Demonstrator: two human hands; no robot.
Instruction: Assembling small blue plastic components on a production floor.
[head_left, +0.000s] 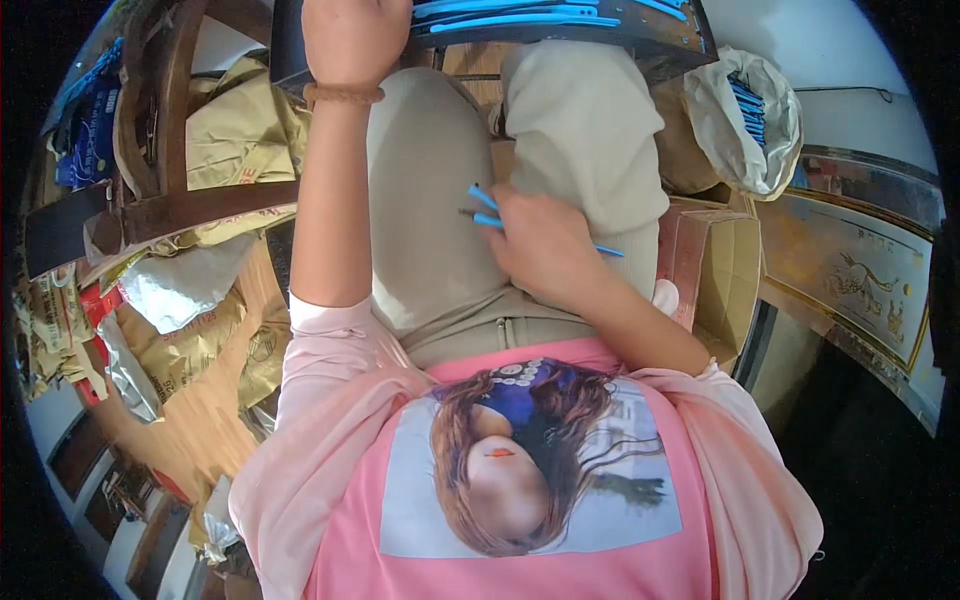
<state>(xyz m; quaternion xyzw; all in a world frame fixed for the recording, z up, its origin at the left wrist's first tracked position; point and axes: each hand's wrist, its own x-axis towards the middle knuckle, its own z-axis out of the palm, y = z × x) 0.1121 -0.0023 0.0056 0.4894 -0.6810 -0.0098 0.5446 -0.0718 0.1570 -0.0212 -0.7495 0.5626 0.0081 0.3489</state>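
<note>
My right hand (545,240) rests over my lap, its fingers closed around slim blue sticks (487,219). Two ends, at least one of them dark-tipped, poke out past the fingers, and a blue length shows on the wrist side. My left hand (352,40) reaches up to a dark tray (660,55) at the far edge of the view; its fingers are cut off by the picture's edge. Just right of that hand, more long blue sticks (520,18) lie in the tray, side by side.
A white bag (740,115) holding blue sticks stands far right, above an open cardboard box (728,275). A wooden chair (165,130) and gold packaging bags (245,125) crowd the left. A framed picture (850,275) leans at right.
</note>
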